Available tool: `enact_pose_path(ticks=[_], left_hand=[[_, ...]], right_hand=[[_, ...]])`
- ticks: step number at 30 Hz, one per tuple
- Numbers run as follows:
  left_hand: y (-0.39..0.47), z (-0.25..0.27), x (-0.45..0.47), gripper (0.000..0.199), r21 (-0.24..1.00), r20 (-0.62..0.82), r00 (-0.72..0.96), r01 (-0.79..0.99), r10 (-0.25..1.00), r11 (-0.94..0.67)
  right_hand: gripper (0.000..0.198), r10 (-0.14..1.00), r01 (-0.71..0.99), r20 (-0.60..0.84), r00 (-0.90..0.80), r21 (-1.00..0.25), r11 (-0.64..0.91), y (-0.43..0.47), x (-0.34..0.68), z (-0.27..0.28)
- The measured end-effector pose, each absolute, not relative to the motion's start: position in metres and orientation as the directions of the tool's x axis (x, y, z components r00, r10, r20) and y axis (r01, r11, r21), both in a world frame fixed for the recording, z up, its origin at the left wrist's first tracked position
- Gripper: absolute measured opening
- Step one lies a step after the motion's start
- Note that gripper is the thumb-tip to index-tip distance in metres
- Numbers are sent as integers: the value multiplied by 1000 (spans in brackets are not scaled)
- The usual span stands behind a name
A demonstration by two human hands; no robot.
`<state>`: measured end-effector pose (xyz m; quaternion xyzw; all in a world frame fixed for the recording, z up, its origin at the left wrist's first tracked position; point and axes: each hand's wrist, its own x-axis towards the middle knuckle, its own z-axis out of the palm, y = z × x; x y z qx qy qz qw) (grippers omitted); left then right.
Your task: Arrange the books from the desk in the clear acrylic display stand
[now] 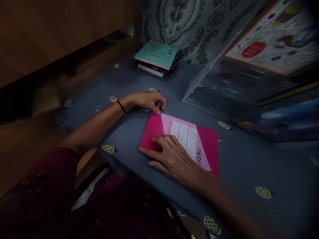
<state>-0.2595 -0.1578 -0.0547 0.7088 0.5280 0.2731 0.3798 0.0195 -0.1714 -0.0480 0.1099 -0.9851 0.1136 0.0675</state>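
Note:
A pink book (179,125) with pale lilac panels, white text boxes and printed characters lies at a slant on the dark blue-grey tablecloth. At its far left corner is my left hand (149,99), a dark band around the wrist; the fingers are curled and the thumb rests on the corner, so it grips the book there. My right hand (174,159) lies over the book's near side, fingers apart. Its index finger reaches to the near left corner, and its thumb lies along the near edge. The forearm hides part of the book's near right side.
Several books, a teal one (156,54) on top, are stacked at the back by the patterned wall (174,16). A clear plastic holder (211,76) with picture books (281,36) stands at the right. A wooden cabinet (62,30) hangs over the left. The tablecloth (244,159) has pineapple prints.

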Motion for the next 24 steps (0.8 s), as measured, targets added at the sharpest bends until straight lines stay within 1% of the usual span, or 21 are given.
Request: enact_pose_path(ticks=[4, 9, 20, 24], left_hand=[[-159, -53, -259, 23, 809, -4, 297, 562, 955, -171], [-160, -49, -256, 22, 798, -19, 289, 581, 957, -159], [-160, -50, -256, 21, 802, -36, 292, 579, 956, -147], [-158, -49, -257, 21, 776, -43, 285, 613, 957, -148]], right_hand=[[43, -194, -219, 145, -970, -189, 957, -173, 17, -49], [45, -178, -212, 172, -969, -204, 956, -171, 13, -49], [42, -146, -188, 197, -970, -216, 958, -164, 7, -52], [42, -147, -188, 199, -969, -202, 961, -165, 8, -54]])
